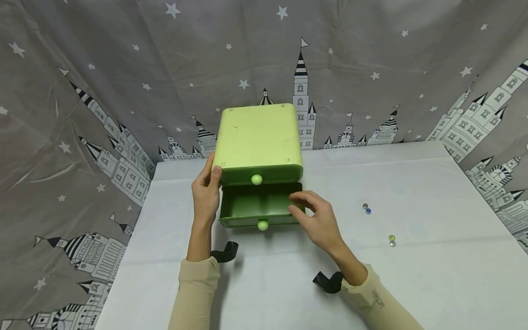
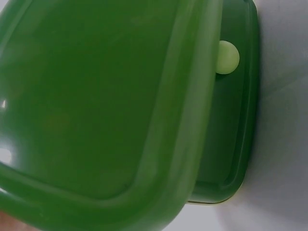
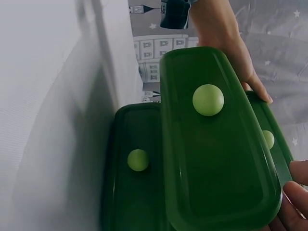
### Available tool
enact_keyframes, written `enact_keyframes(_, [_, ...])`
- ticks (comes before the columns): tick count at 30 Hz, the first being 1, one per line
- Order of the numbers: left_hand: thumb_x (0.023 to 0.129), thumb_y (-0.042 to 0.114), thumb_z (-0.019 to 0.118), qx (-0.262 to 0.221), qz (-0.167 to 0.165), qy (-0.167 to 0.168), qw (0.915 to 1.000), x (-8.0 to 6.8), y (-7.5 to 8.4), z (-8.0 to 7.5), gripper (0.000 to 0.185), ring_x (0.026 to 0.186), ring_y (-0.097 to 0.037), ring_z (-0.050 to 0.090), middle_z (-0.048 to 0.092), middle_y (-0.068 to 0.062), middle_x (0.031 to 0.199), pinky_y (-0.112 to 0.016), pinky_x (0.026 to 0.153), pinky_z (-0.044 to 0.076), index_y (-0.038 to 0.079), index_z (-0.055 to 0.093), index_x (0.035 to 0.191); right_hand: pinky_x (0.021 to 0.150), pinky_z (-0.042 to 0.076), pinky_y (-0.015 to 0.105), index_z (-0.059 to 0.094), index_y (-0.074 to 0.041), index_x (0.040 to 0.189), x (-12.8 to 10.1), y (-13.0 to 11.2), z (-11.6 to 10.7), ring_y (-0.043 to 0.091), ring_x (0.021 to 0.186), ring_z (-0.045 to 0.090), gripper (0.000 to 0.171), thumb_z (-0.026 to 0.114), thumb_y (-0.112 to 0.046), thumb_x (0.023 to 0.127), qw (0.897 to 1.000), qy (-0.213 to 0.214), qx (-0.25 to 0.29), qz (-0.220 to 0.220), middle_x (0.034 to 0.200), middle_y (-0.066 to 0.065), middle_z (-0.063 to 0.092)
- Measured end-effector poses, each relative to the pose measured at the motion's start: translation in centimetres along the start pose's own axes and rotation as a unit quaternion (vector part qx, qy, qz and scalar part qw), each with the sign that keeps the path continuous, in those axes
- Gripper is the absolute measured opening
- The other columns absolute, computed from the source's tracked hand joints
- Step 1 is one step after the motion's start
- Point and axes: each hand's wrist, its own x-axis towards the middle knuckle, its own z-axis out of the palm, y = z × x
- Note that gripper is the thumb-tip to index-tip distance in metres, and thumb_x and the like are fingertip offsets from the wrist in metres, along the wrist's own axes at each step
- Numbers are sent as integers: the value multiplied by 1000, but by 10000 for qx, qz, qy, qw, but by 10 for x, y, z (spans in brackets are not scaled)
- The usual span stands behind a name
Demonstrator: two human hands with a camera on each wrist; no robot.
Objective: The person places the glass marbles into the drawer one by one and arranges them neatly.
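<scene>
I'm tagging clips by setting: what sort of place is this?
Probably an indoor tabletop set up for filming. The clues are the creased grey backdrop printed with castles and stars, the white tabletop, and the green drawer unit in front of the backdrop.

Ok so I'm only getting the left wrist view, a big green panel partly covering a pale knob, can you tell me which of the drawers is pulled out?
Observer: The middle drawer; the right wrist view shows it jutting out past the top drawer and the bottom drawer.
Operator: Anything at its right side?
Observer: The right hand, thumb and forefinger apart; I can't tell whether it touches the drawer.
Operator: And loose things farther right?
Observer: Two pairs of small round pieces on the white table: blue with grey, and yellow-green with pale.
</scene>
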Motion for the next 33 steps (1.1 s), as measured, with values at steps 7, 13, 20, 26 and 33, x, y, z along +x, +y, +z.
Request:
enact_keyframes(7, [104, 14, 51, 62, -159, -14, 9999, -2, 12, 2, 46, 138, -20, 41, 37, -8, 155, -35, 107, 40, 7, 41, 149, 93, 51, 30, 69, 7, 109, -4, 2, -6, 25, 102, 65, 22, 72, 4, 87, 10000, 7, -8, 61, 107, 14, 68])
enact_keyframes(13, [104, 16, 51, 186, -249, -26, 9995, -8, 33, 8, 49, 138, -23, 41, 37, -11, 154, -35, 107, 41, 2, 39, 149, 94, 50, 25, 68, 9, 110, -7, 2, -17, 30, 103, 64, 23, 70, 8, 87, 9998, 115, -26, 150, 108, 20, 67])
enact_keyframes(20, [105, 14, 50, 57, -181, -48, 9998, -1, 10, 3, 47, 139, -20, 40, 37, -5, 155, -36, 108, 40, 7, 40, 150, 93, 52, 31, 67, 13, 106, -9, -28, -29, 39, 101, 63, 20, 68, 13, 86, 9991, 155, -373, 145, 105, 25, 66])
enact_keyframes(26, [104, 20, 53, -31, -61, -31, 10000, 0, 0, 1, 47, 138, -16, 40, 39, 0, 154, -34, 108, 39, 12, 43, 149, 92, 52, 34, 68, 11, 105, -14, -26, -35, 31, 99, 65, 20, 68, 13, 85, 9983, 202, -521, 170, 104, 21, 67])
enact_keyframes(33, [104, 24, 54, -5, -5, -7, 10000, 0, 1, 0, 49, 137, -15, 41, 40, 1, 153, -34, 108, 40, 11, 43, 149, 92, 52, 32, 68, 11, 105, -21, -16, -45, 28, 99, 65, 20, 68, 13, 85, 9969, 359, -637, 296, 105, 23, 67])
